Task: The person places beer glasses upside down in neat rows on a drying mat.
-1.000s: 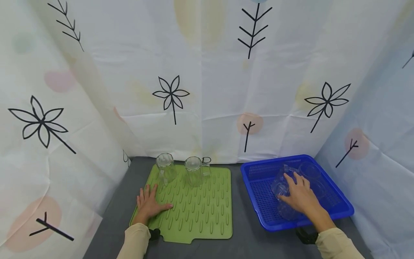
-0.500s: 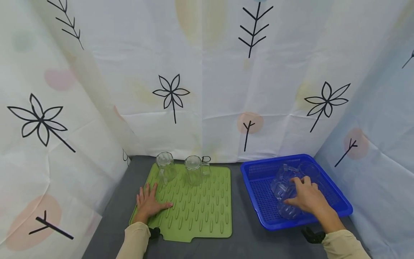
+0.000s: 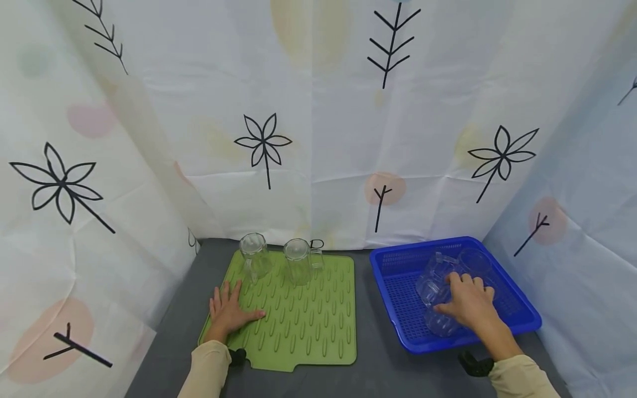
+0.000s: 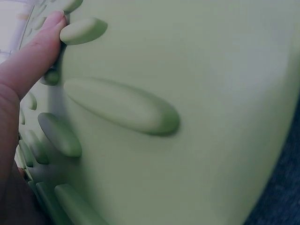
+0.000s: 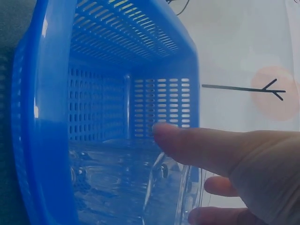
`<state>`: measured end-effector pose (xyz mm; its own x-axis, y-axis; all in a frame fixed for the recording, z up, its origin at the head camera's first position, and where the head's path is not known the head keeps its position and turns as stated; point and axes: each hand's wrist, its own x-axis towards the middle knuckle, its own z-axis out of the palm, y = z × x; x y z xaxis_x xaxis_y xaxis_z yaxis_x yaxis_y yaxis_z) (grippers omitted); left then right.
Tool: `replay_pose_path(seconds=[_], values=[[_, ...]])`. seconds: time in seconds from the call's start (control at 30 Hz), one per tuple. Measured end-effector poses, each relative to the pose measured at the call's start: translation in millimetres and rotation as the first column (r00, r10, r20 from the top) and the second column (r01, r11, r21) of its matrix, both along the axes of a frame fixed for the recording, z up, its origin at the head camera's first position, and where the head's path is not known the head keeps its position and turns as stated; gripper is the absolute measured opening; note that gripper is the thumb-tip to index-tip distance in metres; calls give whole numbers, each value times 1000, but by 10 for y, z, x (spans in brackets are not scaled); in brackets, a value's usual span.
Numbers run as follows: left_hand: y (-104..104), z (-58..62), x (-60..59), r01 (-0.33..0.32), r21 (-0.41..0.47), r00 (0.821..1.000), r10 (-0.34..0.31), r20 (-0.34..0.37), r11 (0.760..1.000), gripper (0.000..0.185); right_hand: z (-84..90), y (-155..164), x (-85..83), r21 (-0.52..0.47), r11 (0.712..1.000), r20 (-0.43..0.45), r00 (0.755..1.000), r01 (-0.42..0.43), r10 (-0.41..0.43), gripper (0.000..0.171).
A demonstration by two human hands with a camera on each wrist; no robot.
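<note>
My left hand (image 3: 230, 316) rests with spread fingers on the left part of a green ridged drying mat (image 3: 308, 337). Its thumb (image 4: 35, 58) lies among the raised ridges in the left wrist view. Over the blue plastic basket (image 3: 405, 347), my right hand (image 3: 470, 303) grips a clear glass mug (image 5: 161, 187). The thumb is at its rim, with fingers on the other side; my hand covers much of it in the head view. Other clear glass mugs (image 3: 432, 288) lie close together around it in the basket.
Two glass mugs, one at the back left (image 3: 256, 258) and one beside it (image 3: 298, 264), stand on the mat's far edge. A dark grey table (image 3: 370, 354) lies under everything. Patterned white curtains (image 3: 333, 138) enclose the back and both sides.
My right hand has drawn back from the farther mugs, its fingers closing in on one glass mug. My left hand stays in place on the mat.
</note>
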<state>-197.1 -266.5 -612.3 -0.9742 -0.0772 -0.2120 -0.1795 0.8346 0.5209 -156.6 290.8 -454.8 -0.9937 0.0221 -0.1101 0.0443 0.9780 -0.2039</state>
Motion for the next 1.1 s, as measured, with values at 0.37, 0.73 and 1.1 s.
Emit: replay_pose_path(seconds=[0.37, 0.73, 1.1], values=[[-35, -38, -13, -3, -9, 1000, 3, 6, 1000, 131, 0, -85, 5, 107, 993, -33, 998, -57, 61, 76], [-45, -106, -34, -5, -2, 1000, 5, 7, 1000, 133, -50, -141, -12, 50, 996, -77, 995, -67, 71, 83], [-8, -23, -6, -4, 1, 1000, 4, 10, 1000, 131, -71, -166, -32, -7, 1000, -49, 998, -29, 28, 90]])
